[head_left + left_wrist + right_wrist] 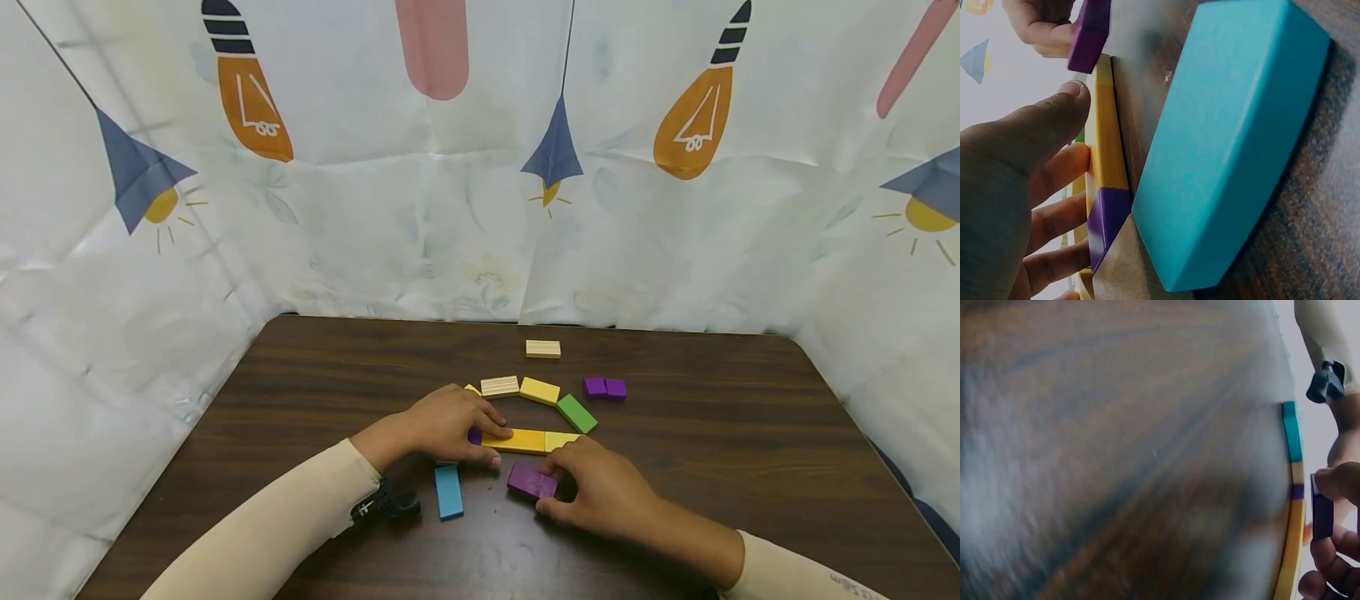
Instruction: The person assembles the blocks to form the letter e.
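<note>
My right hand (pixel 607 487) pinches a purple block (pixel 531 482) between thumb and fingers, seemingly a little above the table in front of the block row. In the left wrist view, that purple block (pixel 1090 37) appears at the top, apart from the row. My left hand (pixel 450 421) spreads over the left part of the row, its fingers by an orange block (pixel 513 440) and a small purple block (pixel 1109 209). A light yellow block (pixel 560 442) continues the row rightward. Below the left hand lies a blue block (pixel 448 492), close to a natural wood block (pixel 1129 269).
Behind the row, a natural wood block (pixel 499 387), a yellow block (pixel 540 391) and a green block (pixel 577 413) form an arc. Two purple blocks (pixel 604 388) lie to its right. Another wood block (pixel 543 349) lies farther back, before a printed curtain (pixel 420 217).
</note>
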`<act>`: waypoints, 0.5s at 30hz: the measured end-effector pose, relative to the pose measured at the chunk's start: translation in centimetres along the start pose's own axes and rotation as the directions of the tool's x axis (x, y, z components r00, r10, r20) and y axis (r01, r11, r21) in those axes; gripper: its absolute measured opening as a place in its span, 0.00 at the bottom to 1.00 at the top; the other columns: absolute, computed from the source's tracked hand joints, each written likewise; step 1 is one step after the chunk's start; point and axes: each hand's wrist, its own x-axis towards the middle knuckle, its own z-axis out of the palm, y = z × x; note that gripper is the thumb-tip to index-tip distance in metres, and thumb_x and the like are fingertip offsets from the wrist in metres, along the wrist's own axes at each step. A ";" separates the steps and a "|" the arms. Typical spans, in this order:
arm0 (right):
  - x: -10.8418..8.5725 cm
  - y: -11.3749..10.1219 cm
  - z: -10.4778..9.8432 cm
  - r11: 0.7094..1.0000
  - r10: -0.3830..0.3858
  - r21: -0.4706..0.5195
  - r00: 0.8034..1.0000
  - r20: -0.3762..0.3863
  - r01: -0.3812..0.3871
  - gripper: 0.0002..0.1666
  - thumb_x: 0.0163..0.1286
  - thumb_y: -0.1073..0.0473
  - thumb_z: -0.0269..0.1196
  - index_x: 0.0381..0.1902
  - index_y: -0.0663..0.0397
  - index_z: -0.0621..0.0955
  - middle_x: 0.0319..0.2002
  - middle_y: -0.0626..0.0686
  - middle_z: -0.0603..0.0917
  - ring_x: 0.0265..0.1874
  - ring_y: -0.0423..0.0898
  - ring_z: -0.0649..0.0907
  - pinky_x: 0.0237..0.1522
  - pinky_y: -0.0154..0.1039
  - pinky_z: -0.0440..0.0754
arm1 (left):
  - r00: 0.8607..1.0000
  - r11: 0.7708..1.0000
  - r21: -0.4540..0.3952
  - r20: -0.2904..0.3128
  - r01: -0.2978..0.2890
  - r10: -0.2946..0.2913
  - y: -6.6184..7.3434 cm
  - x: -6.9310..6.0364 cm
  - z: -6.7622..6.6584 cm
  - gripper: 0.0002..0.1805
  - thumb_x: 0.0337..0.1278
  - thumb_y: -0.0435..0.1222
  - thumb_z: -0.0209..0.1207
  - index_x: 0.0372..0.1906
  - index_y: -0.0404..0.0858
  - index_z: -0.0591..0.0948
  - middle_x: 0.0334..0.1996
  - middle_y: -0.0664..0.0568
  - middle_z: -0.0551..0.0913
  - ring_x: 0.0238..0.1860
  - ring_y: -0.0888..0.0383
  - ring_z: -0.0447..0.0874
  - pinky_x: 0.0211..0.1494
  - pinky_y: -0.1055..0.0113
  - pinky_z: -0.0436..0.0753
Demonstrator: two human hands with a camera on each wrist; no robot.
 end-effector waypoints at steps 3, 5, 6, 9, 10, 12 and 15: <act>-0.1 -0.2 0.4 1.000 -0.008 0.010 1.000 0.007 0.007 0.19 0.56 0.39 0.77 0.40 0.36 0.85 0.34 0.32 0.77 0.38 0.33 0.76 0.33 0.35 0.77 | 1.000 1.000 -0.001 0.002 0.005 -0.005 0.1 0.0 -0.1 0.24 0.65 0.60 0.62 0.63 0.60 0.84 0.58 0.64 0.83 0.61 0.63 0.78 0.62 0.51 0.74; -0.1 -0.4 0.6 1.000 -0.015 0.018 1.000 0.009 0.015 0.19 0.55 0.39 0.77 0.39 0.36 0.85 0.34 0.32 0.77 0.37 0.32 0.75 0.33 0.34 0.76 | 1.000 1.000 -0.004 0.002 0.007 -0.007 0.1 0.0 -0.1 0.24 0.65 0.60 0.62 0.63 0.60 0.84 0.58 0.64 0.83 0.61 0.63 0.79 0.62 0.51 0.74; -0.1 -0.5 0.6 1.000 -0.019 0.020 1.000 0.011 0.019 0.19 0.55 0.39 0.77 0.39 0.36 0.85 0.34 0.32 0.77 0.37 0.32 0.75 0.33 0.34 0.76 | 1.000 1.000 -0.005 0.001 0.007 -0.007 0.1 0.0 -0.1 0.24 0.65 0.60 0.62 0.63 0.60 0.84 0.58 0.64 0.83 0.61 0.63 0.79 0.62 0.50 0.74; -0.2 -0.7 0.7 0.999 -0.031 0.030 0.999 0.015 0.031 0.18 0.55 0.40 0.77 0.39 0.36 0.85 0.33 0.32 0.77 0.36 0.31 0.75 0.33 0.33 0.76 | 1.000 1.000 -0.007 -0.003 0.003 -0.003 0.1 0.0 0.0 0.24 0.65 0.60 0.62 0.63 0.60 0.84 0.58 0.65 0.84 0.60 0.63 0.79 0.62 0.50 0.74; -0.2 -0.7 0.8 0.999 -0.034 0.031 0.999 0.016 0.034 0.18 0.55 0.40 0.78 0.39 0.37 0.85 0.33 0.32 0.76 0.36 0.31 0.75 0.33 0.33 0.76 | 1.000 1.000 -0.006 -0.006 0.001 -0.001 0.0 0.0 0.0 0.24 0.65 0.60 0.62 0.62 0.60 0.84 0.58 0.65 0.84 0.60 0.64 0.79 0.62 0.50 0.75; -0.1 -0.8 0.9 0.999 -0.041 0.031 0.999 0.016 0.040 0.18 0.55 0.40 0.78 0.39 0.37 0.85 0.32 0.32 0.76 0.35 0.32 0.74 0.32 0.33 0.75 | 1.000 1.000 -0.005 -0.008 -0.002 0.002 0.0 0.1 0.0 0.24 0.65 0.60 0.62 0.62 0.60 0.84 0.58 0.65 0.84 0.60 0.64 0.79 0.62 0.50 0.75; -0.1 -0.9 1.0 0.998 -0.049 0.027 0.999 0.017 0.049 0.18 0.54 0.40 0.78 0.38 0.37 0.85 0.31 0.32 0.76 0.34 0.32 0.73 0.31 0.33 0.74 | 1.000 1.000 -0.003 -0.010 -0.004 0.004 0.0 0.1 -0.1 0.24 0.65 0.60 0.62 0.62 0.60 0.84 0.58 0.65 0.84 0.60 0.64 0.79 0.61 0.50 0.75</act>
